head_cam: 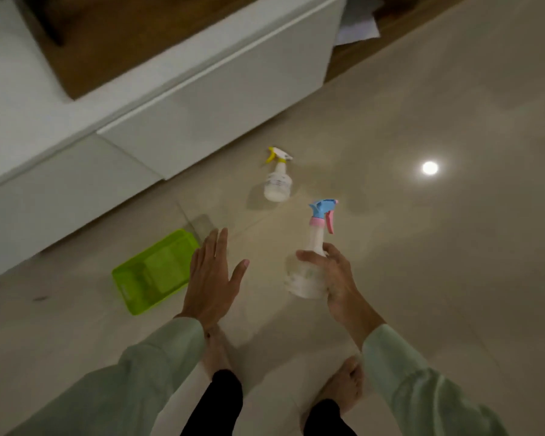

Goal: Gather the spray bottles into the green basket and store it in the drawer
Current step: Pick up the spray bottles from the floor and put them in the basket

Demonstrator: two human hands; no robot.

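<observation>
My right hand [334, 278] grips the body of a clear spray bottle with a blue and pink trigger head [315, 243], held upright above the floor. A second clear spray bottle with a yellow and white trigger [277, 177] stands on the floor farther ahead. The green basket [151, 273] lies on the floor to the left and holds nothing. My left hand [213, 276] hovers flat and open beside the basket's right edge. The white drawer [221, 99] stands pulled out from the cabinet, its wooden bottom visible.
A white low cabinet [44, 196] runs along the left and top. Papers [356, 23] lie in an opening at the top right. My bare feet [340, 385] stand on the glossy beige floor, which reflects a ceiling light [429, 167].
</observation>
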